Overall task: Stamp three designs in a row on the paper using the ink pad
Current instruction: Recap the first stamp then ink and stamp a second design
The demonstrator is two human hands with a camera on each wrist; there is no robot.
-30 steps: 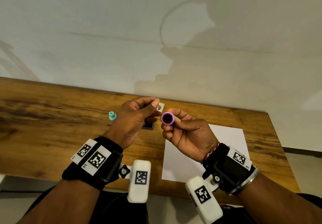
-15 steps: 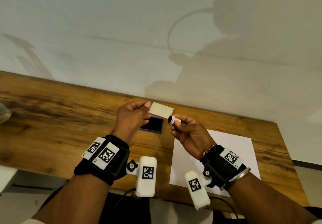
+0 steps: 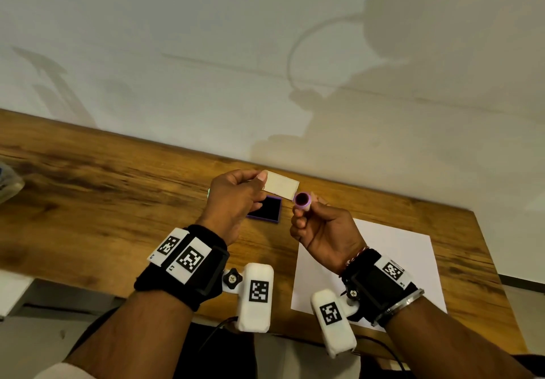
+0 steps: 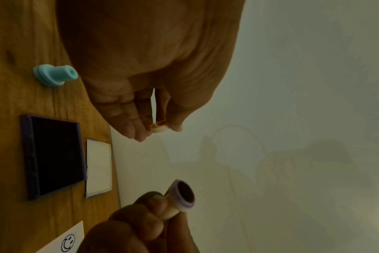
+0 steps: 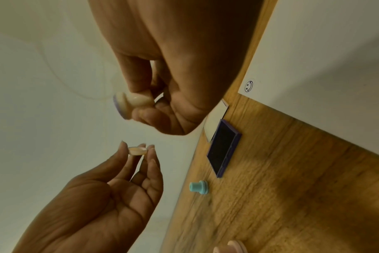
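— Since half a second ago the right hand [image 3: 324, 231] has turned the stamp [image 3: 302, 200]: its dark round face, then aimed sideways at the other hand, now looks up.

— How do the right fingers [image 5: 138, 80] hold it?

— Curled round the cream handle, thumb against it. The purple-rimmed head sticks out past the fingertips, in the air and clear of everything.

— And the left hand [image 3: 236, 201]?

— Its fingers [image 5: 151, 159] and thumb are narrow, pinching a small cream round cap [image 5: 137, 151] by the rim. The cap sits at the fingertips, near the stamp's head but apart from it.

— What lies beneath the fingers?

— Under the left fingertips, flat on the counter [image 3: 118, 201], is the ink pad [image 3: 267, 209], open, with a dark surface in a purple frame. Touching its far edge is a pale rectangular lid [image 3: 281, 185].

— Anything beyond that?

— A teal stamp [image 4: 54, 75] stands on its base on the counter, on the outer side of the left hand from the pad. The right wrist view catches the rim of a pink stamp [image 5: 231, 247] at the frame's edge.

— Where is the paper [image 3: 383, 260]?

— Under and behind the right hand, flat on the counter, well apart from the stamp's face. One smiley print [image 5: 248, 86] shows near the corner closest to the ink pad. Whether more prints lie on the sheet, I cannot tell.
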